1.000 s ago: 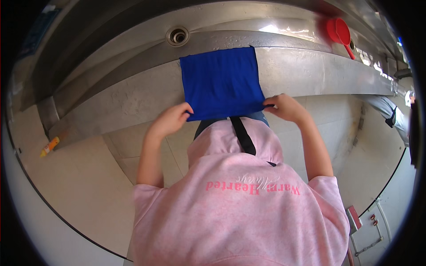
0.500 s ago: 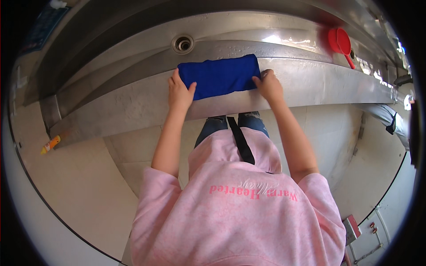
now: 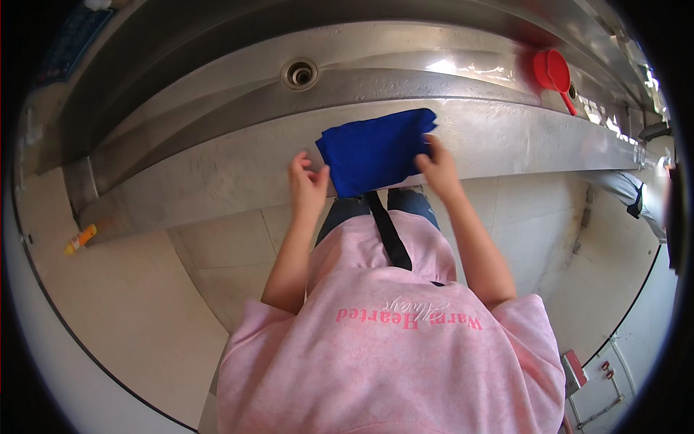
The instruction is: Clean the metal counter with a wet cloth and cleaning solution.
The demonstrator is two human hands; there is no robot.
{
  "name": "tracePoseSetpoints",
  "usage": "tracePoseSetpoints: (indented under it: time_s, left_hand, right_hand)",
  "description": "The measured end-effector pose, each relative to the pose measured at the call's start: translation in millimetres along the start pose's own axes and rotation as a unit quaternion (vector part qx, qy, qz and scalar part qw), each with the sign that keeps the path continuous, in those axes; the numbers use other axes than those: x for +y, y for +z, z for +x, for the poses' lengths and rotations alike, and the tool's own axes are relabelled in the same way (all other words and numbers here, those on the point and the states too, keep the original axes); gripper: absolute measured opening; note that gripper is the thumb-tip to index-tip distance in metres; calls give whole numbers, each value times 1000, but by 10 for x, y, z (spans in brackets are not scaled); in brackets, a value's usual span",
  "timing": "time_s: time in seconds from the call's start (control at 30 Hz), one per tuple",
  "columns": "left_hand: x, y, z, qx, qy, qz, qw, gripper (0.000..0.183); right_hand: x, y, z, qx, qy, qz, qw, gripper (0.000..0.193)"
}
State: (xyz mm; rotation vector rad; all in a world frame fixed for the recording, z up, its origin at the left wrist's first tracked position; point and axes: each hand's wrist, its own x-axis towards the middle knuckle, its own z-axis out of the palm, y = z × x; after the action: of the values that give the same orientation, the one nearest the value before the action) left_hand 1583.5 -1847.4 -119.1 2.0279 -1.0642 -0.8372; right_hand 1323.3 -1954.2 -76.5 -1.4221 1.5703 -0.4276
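A folded dark blue cloth (image 3: 379, 152) is at the front ledge of the steel trough, tilted with its right end farther from me. Its near edge comes out over the ledge, and offset layers show at the left end. My right hand (image 3: 439, 170) grips the cloth's right edge between thumb and fingers. Beside the left end is my left hand (image 3: 309, 189), its fingers bent and apart from the thumb. The left thumb lies close against the cloth's edge; whether it touches, I cannot tell.
The long steel trough (image 3: 217, 155) spans the view, with a round drain (image 3: 299, 74) in its basin. A red dipper (image 3: 552, 71) rests at the right, by another drain. Off the ledge's left end is a yellow-orange bottle (image 3: 80, 239). Light grey pipework (image 3: 625, 186) shows at the right.
The cloth has come toward me and slightly right, tilting and looking narrower. My left hand has let go of its left end and moved nearer me; my right hand has moved slightly nearer me.
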Motion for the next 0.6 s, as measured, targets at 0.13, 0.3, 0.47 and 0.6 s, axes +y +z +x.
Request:
tracePoseSetpoints:
  time_s: [0.13, 0.3, 0.47, 0.6]
  left_hand:
    - [-194, -373, 294, 66, -12, 19, 998, 52]
    - [-396, -691, 564, 205, 40, 295, 932, 50]
    - [-769, -677, 469, 199, 6, 334, 921, 58]
    - [-873, -672, 419, 202, 36, 409, 889, 57]
  right_hand:
    - [-463, 614, -191, -94, -213, -179, 956, 51]
    - [-276, 1002, -40, 17, -296, -321, 900, 61]
    - [154, 593, 145, 24, -250, -349, 903, 61]
    - [1006, -450, 441, 215, -87, -436, 870, 59]
